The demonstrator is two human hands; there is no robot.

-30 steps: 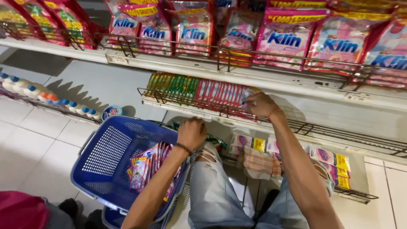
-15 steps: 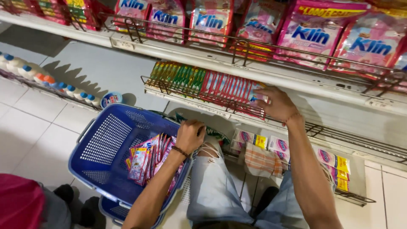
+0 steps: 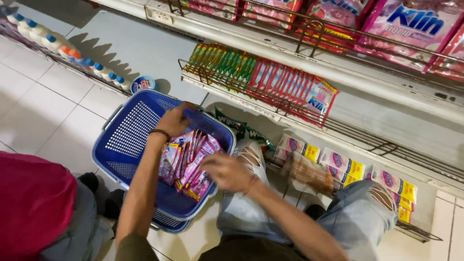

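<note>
Shelf row (image 3: 290, 87) partly filled; sachets (image 3: 191, 162) remaining in basket (image 3: 125, 140). Left hand (image 3: 174, 121) gripping basket rim; right hand (image 3: 227, 171) hovering open, empty.

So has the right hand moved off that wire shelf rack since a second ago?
Yes. The right hand left the wire rack of pink sachets and came down toward the blue basket.

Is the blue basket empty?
No, the blue basket holds a bunch of pink sachets, right by the left hand.
</note>
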